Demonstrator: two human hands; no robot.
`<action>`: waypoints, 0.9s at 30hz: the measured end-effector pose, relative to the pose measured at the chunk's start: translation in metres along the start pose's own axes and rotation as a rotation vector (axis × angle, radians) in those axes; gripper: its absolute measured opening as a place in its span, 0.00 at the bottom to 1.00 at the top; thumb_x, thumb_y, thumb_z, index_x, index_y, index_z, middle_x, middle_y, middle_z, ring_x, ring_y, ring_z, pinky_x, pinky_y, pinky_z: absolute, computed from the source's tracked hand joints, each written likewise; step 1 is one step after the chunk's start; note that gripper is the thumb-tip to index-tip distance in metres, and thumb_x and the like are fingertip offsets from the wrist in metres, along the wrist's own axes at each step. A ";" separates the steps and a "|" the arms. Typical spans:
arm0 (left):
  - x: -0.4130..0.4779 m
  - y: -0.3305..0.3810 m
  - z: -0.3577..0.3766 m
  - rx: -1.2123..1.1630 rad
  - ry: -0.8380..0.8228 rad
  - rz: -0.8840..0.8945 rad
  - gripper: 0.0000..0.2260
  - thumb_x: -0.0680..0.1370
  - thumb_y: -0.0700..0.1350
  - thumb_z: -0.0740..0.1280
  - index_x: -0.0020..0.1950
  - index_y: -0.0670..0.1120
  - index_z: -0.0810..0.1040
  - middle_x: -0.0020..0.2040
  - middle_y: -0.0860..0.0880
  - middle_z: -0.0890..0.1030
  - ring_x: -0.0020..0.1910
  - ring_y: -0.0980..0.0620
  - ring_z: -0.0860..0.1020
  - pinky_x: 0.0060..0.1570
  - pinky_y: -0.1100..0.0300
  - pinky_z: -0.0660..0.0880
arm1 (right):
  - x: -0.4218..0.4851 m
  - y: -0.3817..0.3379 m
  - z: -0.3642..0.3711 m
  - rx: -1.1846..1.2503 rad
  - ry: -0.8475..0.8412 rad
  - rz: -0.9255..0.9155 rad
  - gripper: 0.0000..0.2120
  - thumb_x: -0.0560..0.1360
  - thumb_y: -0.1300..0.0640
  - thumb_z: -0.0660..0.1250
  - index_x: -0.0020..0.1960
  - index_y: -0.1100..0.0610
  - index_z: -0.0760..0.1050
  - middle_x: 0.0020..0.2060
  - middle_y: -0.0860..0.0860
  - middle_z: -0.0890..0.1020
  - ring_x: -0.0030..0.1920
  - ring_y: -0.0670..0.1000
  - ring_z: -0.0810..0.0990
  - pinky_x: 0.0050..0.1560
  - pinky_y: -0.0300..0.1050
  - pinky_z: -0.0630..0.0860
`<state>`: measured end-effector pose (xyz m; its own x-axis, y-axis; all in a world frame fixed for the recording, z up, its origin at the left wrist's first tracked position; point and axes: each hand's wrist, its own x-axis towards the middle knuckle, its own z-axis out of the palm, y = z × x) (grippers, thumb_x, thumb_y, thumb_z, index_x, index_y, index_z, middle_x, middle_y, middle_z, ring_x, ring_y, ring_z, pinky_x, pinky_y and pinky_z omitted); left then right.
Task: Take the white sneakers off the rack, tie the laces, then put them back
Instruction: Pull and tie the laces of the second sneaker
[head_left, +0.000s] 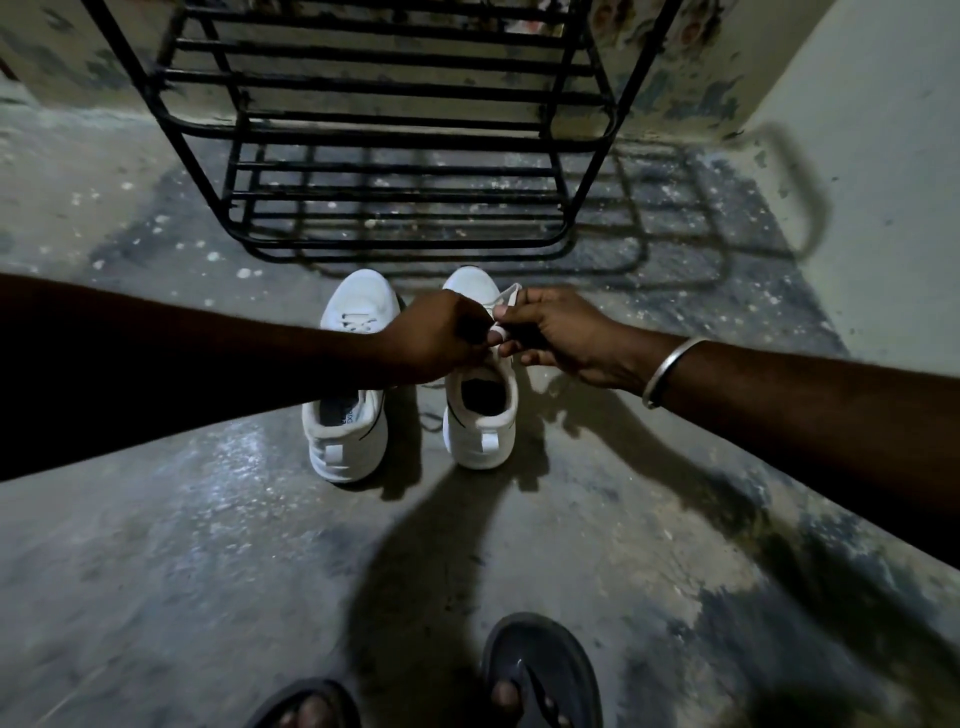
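Two white sneakers stand side by side on the concrete floor, toes toward the rack. The left sneaker (347, 415) has my left forearm crossing over its middle. Over the right sneaker (480, 415) both hands meet. My left hand (436, 338) is closed on a white lace (506, 301) above the tongue. My right hand (558, 332) pinches the same lace, and a loop of it shows above its fingers. A metal bangle sits on my right wrist. The black metal shoe rack (389, 135) stands just beyond the sneakers, its visible shelves bare.
A pale wall (883, 156) rises on the right, and a stained wall runs behind the rack. My feet in dark sandals (540, 670) are at the bottom edge. Open concrete floor lies between the sandals and the sneakers.
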<state>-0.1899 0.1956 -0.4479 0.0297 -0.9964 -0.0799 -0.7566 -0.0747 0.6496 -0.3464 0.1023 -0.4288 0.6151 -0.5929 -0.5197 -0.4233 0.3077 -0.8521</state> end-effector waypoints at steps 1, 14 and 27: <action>0.001 -0.001 -0.001 -0.050 -0.001 -0.044 0.07 0.74 0.43 0.74 0.47 0.40 0.84 0.42 0.43 0.86 0.45 0.44 0.83 0.47 0.51 0.78 | 0.000 0.000 0.000 0.008 -0.001 0.002 0.05 0.80 0.59 0.66 0.54 0.59 0.76 0.41 0.56 0.84 0.34 0.49 0.81 0.31 0.37 0.73; 0.001 0.008 -0.024 0.223 -0.011 -0.013 0.09 0.76 0.36 0.69 0.55 0.40 0.85 0.51 0.40 0.86 0.49 0.42 0.85 0.52 0.55 0.79 | -0.002 -0.001 -0.004 -0.103 0.108 -0.034 0.03 0.80 0.60 0.66 0.47 0.57 0.76 0.39 0.56 0.84 0.32 0.49 0.79 0.24 0.35 0.72; 0.003 -0.003 -0.073 0.087 -0.471 -0.301 0.08 0.76 0.30 0.66 0.51 0.34 0.84 0.36 0.42 0.85 0.29 0.50 0.78 0.32 0.60 0.75 | 0.000 0.017 -0.029 -0.678 0.218 -0.088 0.12 0.80 0.59 0.65 0.46 0.68 0.80 0.37 0.61 0.83 0.28 0.53 0.81 0.26 0.42 0.74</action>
<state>-0.1399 0.1903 -0.3950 -0.0268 -0.8044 -0.5935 -0.8117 -0.3290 0.4826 -0.3726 0.0862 -0.4416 0.5490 -0.7511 -0.3667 -0.7420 -0.2360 -0.6274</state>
